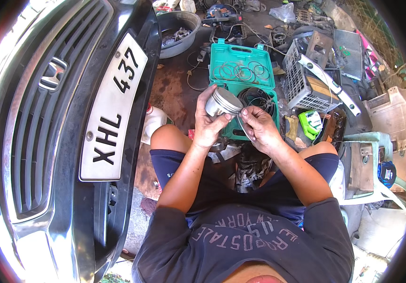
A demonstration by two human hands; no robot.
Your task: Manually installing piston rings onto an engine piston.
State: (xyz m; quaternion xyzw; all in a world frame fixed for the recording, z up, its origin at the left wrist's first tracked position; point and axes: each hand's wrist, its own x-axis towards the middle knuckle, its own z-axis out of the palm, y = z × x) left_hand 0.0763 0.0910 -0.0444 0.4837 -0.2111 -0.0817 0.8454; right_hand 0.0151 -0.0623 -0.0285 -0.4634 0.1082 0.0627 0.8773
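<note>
My left hand [205, 125] is closed around a silver piston [221, 100], held tilted with its crown upward and grooves showing on its side. My right hand [259, 125] pinches a thin metal strip [242, 124], apparently a ring, against the piston's right side. Just beyond both hands lies an open teal plastic case [240, 54]; several thin rings [238, 70] rest in its lid, and dark coiled rings [254, 95] sit in its lower half, partly hidden by the piston.
A car's front bumper [137, 108] fills the left. A grey tub [177, 47] and white jug [153, 122] lie beside it. At right are a grey crate [297, 92], green package [311, 125], plastic chair [377, 188] and scattered parts. My bent knees frame the work.
</note>
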